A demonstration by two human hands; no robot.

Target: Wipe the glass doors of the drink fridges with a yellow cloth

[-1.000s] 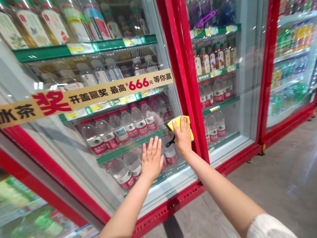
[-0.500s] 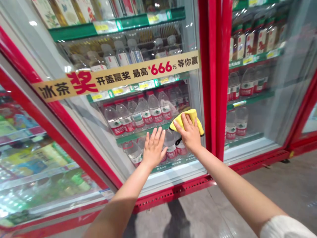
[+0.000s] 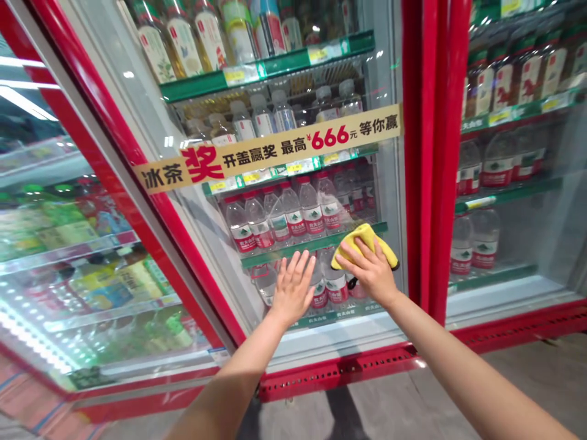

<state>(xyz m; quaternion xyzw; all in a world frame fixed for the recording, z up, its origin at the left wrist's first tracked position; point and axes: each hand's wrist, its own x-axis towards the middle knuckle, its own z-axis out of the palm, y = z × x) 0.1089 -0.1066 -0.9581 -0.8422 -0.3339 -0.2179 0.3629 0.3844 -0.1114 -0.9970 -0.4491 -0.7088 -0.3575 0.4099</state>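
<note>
My right hand point(image 3: 373, 272) presses a folded yellow cloth point(image 3: 362, 244) with a dark edge against the glass door of a red-framed drinks cooler. Its fingers lie over the cloth, low on the right part of the pane. To the left, my left hand point(image 3: 293, 290) rests flat on the same glass, fingers stretched out and holding nothing. Behind the pane stand red-capped water bottles point(image 3: 293, 211) on a green-edged shelf point(image 3: 270, 253). My hands partly hide the lower row of bottles point(image 3: 337, 286).
A beige printed strip point(image 3: 270, 150) crosses the door above my hands. Red frame posts point(image 3: 426, 159) part this cooler from another at the right, with bottles point(image 3: 498, 162) inside. A further drinks cooler stands left, its red frame point(image 3: 151, 256) slanting. Grey floor point(image 3: 302, 421) lies below.
The view has swung left, so the coolers appear farther right. My right hand and the cloth have slid slightly left and down on the glass. My left hand stays flat, slightly farther left.
</note>
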